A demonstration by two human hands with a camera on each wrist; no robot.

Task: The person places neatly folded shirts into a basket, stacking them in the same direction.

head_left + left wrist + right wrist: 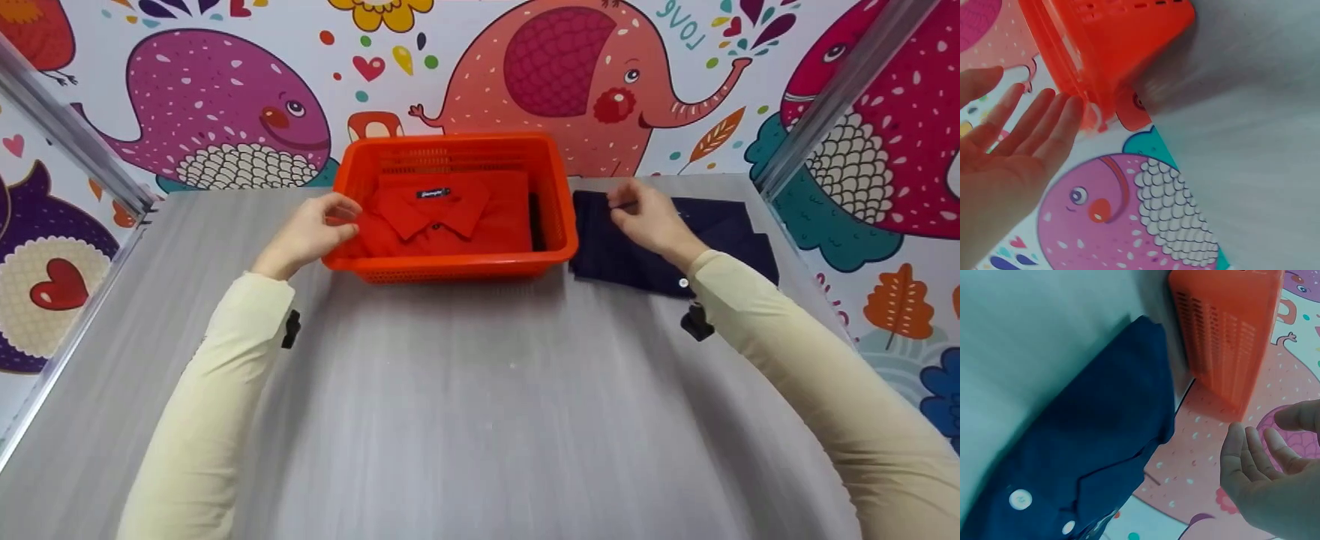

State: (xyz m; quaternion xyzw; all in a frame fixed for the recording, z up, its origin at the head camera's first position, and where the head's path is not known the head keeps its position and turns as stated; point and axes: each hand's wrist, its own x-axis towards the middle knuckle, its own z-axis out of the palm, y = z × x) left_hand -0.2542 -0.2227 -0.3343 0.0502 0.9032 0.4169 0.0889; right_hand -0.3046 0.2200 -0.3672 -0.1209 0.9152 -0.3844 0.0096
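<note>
My left hand [311, 231] at left end of orange basket [457, 264], folded red shirt [457, 214] inside; my right hand [651, 219] over folded navy garment [611, 255] just beside

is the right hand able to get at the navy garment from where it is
Probably yes: the right hand looks empty and is above the navy garment, with nothing seen lying on top; the basket stands beside it, not over it.
</note>
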